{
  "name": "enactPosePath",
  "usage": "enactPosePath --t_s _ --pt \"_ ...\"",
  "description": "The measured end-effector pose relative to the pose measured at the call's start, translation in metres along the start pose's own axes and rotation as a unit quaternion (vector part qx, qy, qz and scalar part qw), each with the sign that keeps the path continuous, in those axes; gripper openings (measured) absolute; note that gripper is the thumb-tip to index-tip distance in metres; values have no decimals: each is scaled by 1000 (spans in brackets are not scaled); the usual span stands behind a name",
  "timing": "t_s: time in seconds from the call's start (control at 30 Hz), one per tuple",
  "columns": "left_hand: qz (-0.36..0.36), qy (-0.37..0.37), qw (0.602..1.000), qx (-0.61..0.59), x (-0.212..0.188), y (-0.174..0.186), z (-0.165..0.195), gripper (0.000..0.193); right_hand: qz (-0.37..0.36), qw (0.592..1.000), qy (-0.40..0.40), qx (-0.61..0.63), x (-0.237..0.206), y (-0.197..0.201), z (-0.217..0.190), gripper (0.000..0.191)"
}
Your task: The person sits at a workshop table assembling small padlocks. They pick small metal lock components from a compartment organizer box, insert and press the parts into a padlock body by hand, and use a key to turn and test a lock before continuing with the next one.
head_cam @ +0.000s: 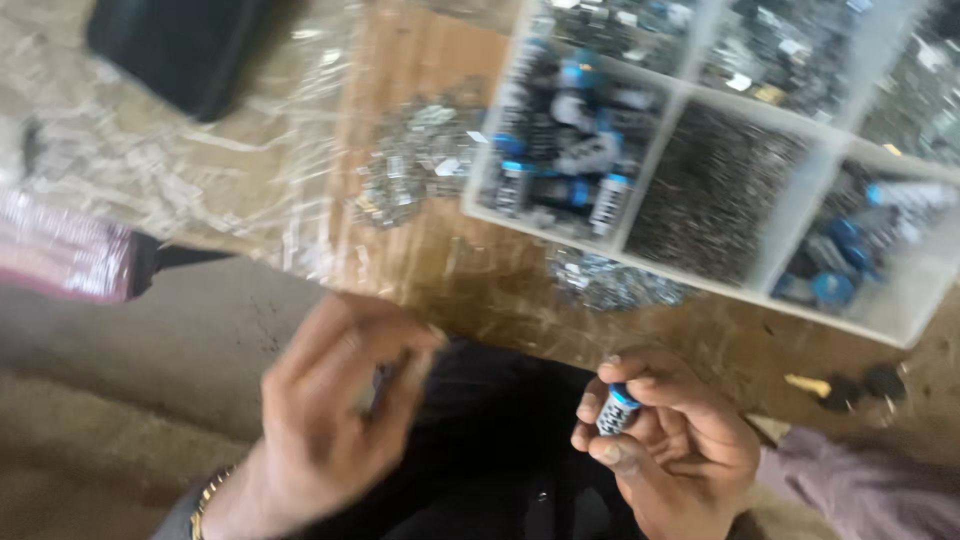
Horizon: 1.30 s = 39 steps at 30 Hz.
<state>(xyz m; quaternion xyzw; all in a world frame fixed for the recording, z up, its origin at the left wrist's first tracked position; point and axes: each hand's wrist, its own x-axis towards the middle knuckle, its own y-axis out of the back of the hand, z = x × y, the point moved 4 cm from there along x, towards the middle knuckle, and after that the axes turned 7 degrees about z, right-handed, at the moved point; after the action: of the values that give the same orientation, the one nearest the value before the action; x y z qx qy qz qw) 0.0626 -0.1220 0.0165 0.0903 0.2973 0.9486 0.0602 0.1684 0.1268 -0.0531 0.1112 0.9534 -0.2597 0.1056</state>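
Observation:
My right hand is closed around a small cylinder with a blue cap and a patterned grey body, held upright between thumb and fingers. My left hand is blurred by motion at the lower left; its fingers are curled and I cannot tell whether anything is pinched in them. Both hands hover just below the front edge of a brown board. On the board stands a white compartment tray with more blue-capped cylinders and small dark metal parts.
A loose heap of small shiny metal pieces lies left of the tray, and another sits at its front edge. Clear plastic sheet covers the left side. A black object is at the top left. Small dark round parts lie at the right.

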Motion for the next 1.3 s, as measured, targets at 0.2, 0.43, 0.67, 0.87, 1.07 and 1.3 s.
enactPosePath --t_s 0.2,0.43,0.67,0.87,1.07,1.3 --pt "-113 -83 968 -209 -6 -55 29 24 75 997 -25 -5 -8 13 -5 41" --pt "-118 -213 961 -133 12 -78 53 31 132 989 20 -59 -23 29 -11 39" --pt "-63 -122 973 -185 19 -53 47 26 46 999 -23 -4 -6 -8 -3 37" --pt "-123 -189 969 -103 8 -20 28 33 35 990 -56 -126 -1 -30 10 36" --pt "-189 -14 942 -278 -9 -9 -6 26 -95 982 -159 -34 8 -48 23 27" --pt "-152 47 925 -346 -20 -19 -18 24 -105 986 -78 -103 14 -52 15 31"
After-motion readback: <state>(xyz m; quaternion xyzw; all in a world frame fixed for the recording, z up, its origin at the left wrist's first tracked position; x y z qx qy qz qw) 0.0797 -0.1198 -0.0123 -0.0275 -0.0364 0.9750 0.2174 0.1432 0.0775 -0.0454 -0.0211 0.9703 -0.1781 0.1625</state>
